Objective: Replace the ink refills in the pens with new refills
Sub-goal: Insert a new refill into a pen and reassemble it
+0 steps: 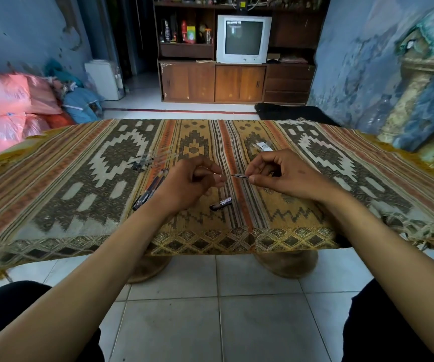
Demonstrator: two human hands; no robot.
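Just above the pen cap [220, 204] on the bench [67, 194], your left hand [197, 182] and right hand [282, 176] are each pinching one end of a thin refill [238, 175].

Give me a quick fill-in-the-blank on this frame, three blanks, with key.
1. Both hands meet over a table covered by a patterned ____.
2. The pen cap lies on the cloth, nearer the person than the left hand and right hand, touched by ____ hand.
3. The capped pens lie beside the ____ hand.

Missing words: cloth; neither; left
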